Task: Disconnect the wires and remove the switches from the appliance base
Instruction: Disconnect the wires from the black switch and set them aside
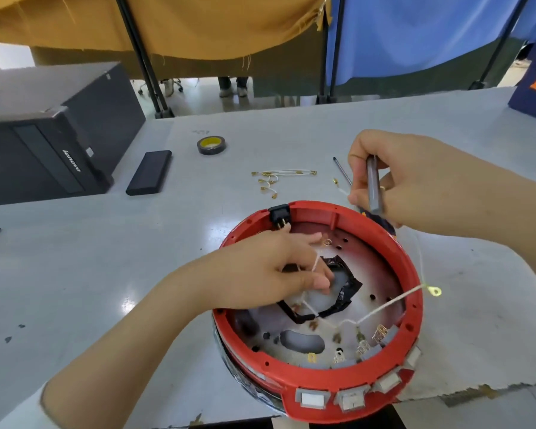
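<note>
The round red plastic appliance base (317, 317) lies open side up at the near edge of the grey worktop (167, 243), with a row of grey rectangular rocker switches (350, 397) set in its near rim. The left hand (273, 274) reaches inside and pinches a thin white wire (384, 308) near the black-taped centre opening. The right hand (393, 184), above the far rim, grips a slim grey tool (373, 187), apparently a screwdriver, and pinches another white wire end.

Single head-worn view, looking forward and down

The wide-angle camera sits close above the grey surface (446, 125), with the red appliance base (347, 394) near the lower frame edge and hanging cloth panels far beyond the surface's back edge.
</note>
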`<state>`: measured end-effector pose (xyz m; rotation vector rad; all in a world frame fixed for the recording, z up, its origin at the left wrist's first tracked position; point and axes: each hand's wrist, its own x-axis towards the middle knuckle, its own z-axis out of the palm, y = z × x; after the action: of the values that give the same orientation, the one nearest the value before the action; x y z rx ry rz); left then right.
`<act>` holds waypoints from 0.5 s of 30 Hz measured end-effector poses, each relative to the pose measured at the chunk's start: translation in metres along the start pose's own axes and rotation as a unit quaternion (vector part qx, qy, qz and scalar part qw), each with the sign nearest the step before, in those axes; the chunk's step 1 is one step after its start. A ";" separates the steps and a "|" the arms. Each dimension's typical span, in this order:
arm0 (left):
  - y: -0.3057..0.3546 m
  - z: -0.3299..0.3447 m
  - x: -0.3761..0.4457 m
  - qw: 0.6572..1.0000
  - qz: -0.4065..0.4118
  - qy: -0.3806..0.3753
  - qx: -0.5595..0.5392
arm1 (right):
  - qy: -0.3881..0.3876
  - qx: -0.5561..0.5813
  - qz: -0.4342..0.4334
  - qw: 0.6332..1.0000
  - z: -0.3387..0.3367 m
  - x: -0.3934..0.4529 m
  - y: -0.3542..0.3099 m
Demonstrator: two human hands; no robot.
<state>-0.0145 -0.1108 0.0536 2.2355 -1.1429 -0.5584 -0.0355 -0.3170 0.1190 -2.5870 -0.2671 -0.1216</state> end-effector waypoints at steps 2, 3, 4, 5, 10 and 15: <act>0.003 -0.001 -0.008 0.997 0.004 0.013 -0.072 | 0.010 -0.002 0.000 1.000 -0.005 -0.001 0.006; 0.006 -0.003 -0.011 0.994 0.007 0.023 -0.107 | 0.011 -0.005 0.002 1.000 -0.006 -0.002 0.009; 0.010 -0.004 -0.011 0.990 0.010 0.034 -0.138 | 0.013 -0.009 0.004 1.000 -0.006 -0.002 0.011; 0.015 -0.004 -0.010 0.984 0.013 0.043 -0.170 | 0.017 -0.012 0.003 1.000 -0.006 -0.002 0.012; 0.025 -0.004 0.008 0.933 -0.014 0.157 -0.324 | 0.065 0.014 -0.034 0.997 -0.005 -0.004 0.011; 0.019 -0.014 0.009 0.919 0.004 0.385 -0.080 | 0.038 0.071 -0.057 0.995 -0.008 -0.006 0.005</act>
<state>-0.0129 -0.1232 0.0755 1.9979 -0.6573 0.2343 -0.0404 -0.3267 0.1228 -2.4203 -0.3826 -0.2337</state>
